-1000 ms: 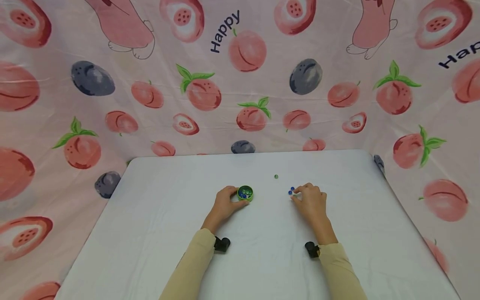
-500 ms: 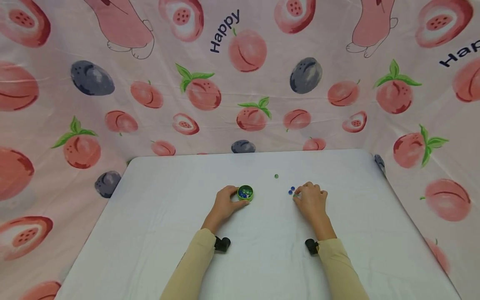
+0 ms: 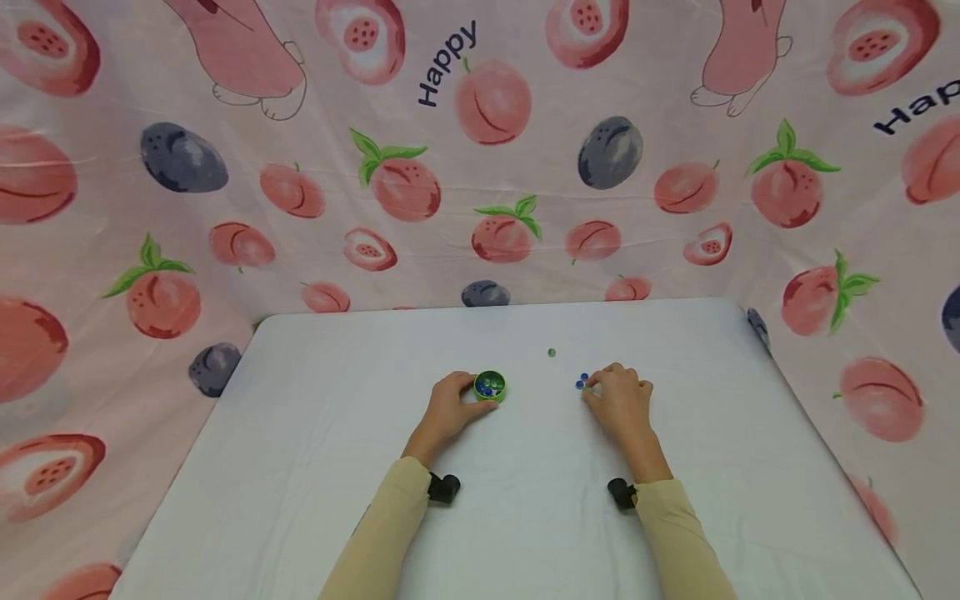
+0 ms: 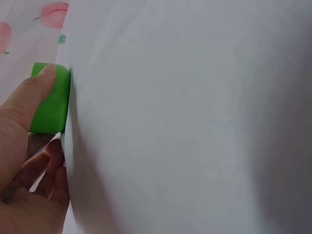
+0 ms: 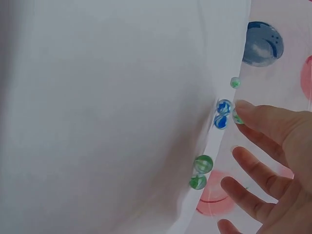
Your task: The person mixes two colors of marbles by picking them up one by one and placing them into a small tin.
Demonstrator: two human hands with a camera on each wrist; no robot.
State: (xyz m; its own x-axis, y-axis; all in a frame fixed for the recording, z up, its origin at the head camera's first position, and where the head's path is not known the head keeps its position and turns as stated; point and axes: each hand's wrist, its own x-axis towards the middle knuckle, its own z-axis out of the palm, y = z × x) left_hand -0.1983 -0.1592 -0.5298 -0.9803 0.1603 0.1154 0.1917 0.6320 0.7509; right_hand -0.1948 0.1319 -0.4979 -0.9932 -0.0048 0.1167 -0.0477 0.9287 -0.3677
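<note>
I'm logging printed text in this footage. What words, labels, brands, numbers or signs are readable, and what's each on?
"Happy": on the fruit-print cloth, upper middle of the head view.
"Hap", the rest cut off at the head view's right edge: same cloth.
Green cup and marbles: no lettering visible.
Black wrist cameras: too small to tell.

Left fingers (image 4: 59, 189) around a green container (image 4: 53, 109) on white cloth (image 4: 165, 117)

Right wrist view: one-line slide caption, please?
Right hand's grip on a green-swirled marble, near two blue-swirled marbles and three more green marbles.
</note>
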